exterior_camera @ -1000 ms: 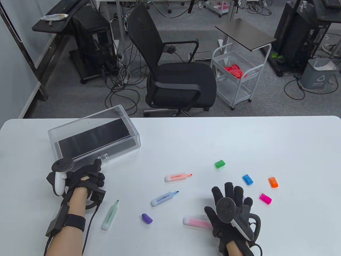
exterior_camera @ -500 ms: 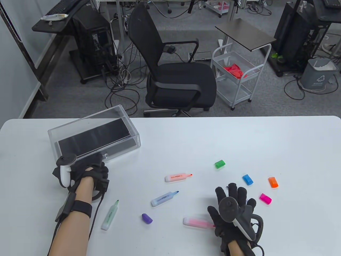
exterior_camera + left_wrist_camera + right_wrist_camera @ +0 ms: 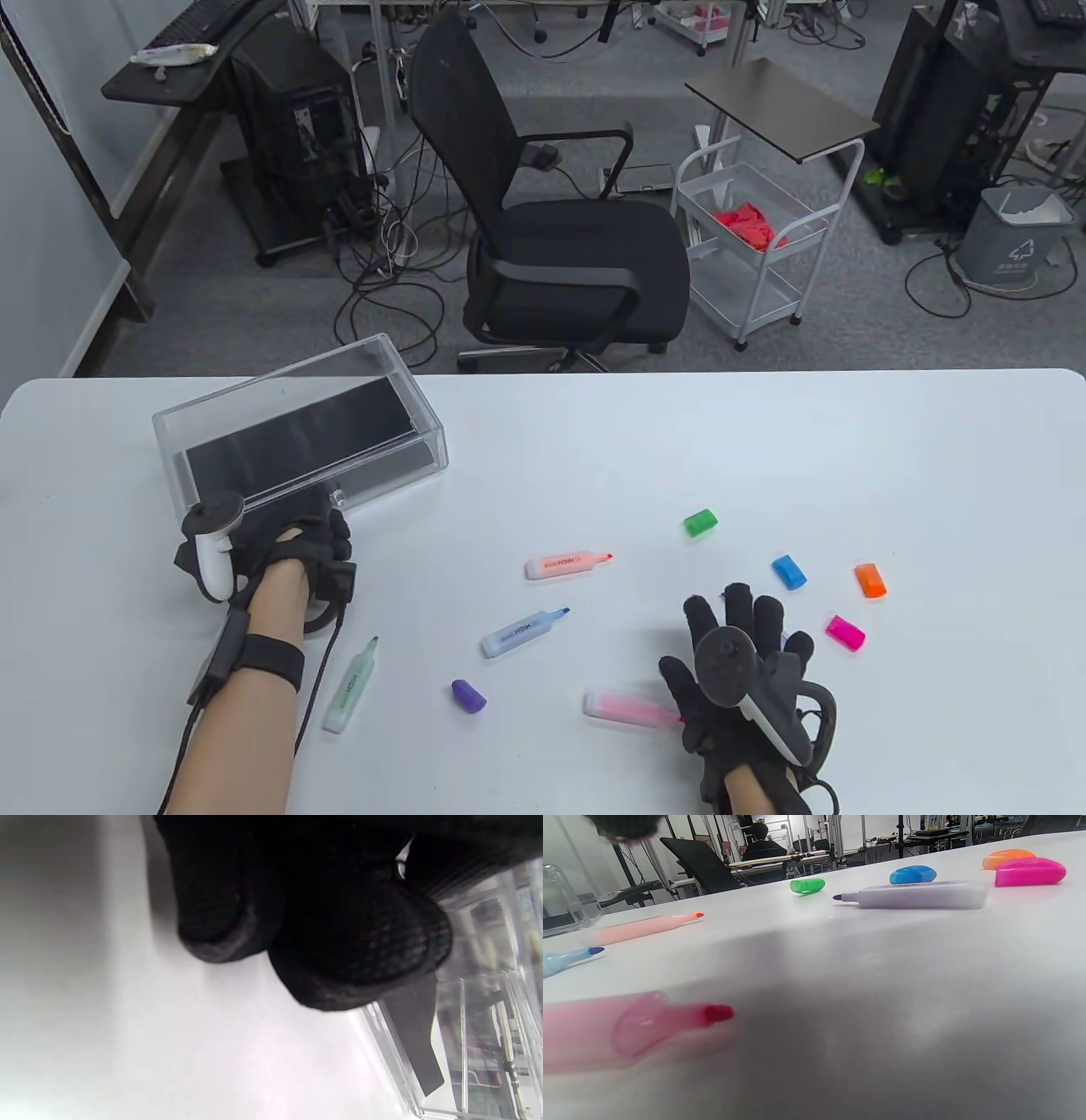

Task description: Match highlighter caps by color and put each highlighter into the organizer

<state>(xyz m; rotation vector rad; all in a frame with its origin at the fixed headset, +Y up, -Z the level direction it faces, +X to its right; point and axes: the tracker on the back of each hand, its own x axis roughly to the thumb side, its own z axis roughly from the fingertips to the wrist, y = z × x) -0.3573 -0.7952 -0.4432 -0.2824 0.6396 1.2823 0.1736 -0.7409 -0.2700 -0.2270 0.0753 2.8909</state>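
The clear organizer (image 3: 399, 469) stands at the table's back left. My left hand (image 3: 297, 548) sits against its front wall (image 3: 462, 1035) with fingers (image 3: 360, 955) curled and nothing seen in them. Uncapped highlighters lie apart: green (image 3: 349, 686), blue (image 3: 519, 634), orange (image 3: 564, 564), pink (image 3: 628, 707). My right hand (image 3: 747, 628) is spread flat, open, over the purple highlighter (image 3: 920, 895), with the pink highlighter (image 3: 628, 1027) at its thumb side. Loose caps: purple (image 3: 468, 695), green (image 3: 701, 522), blue (image 3: 789, 572), orange (image 3: 870, 580), pink (image 3: 846, 632).
The white table (image 3: 764, 441) runs to a far edge beyond which a black office chair (image 3: 560, 246) and a white cart (image 3: 755, 246) stand on the floor. A small knob (image 3: 338, 495) sticks out of the organizer's front.
My left hand has moved up and right to the organizer's front wall. My right hand has drifted slightly right and now holds still.
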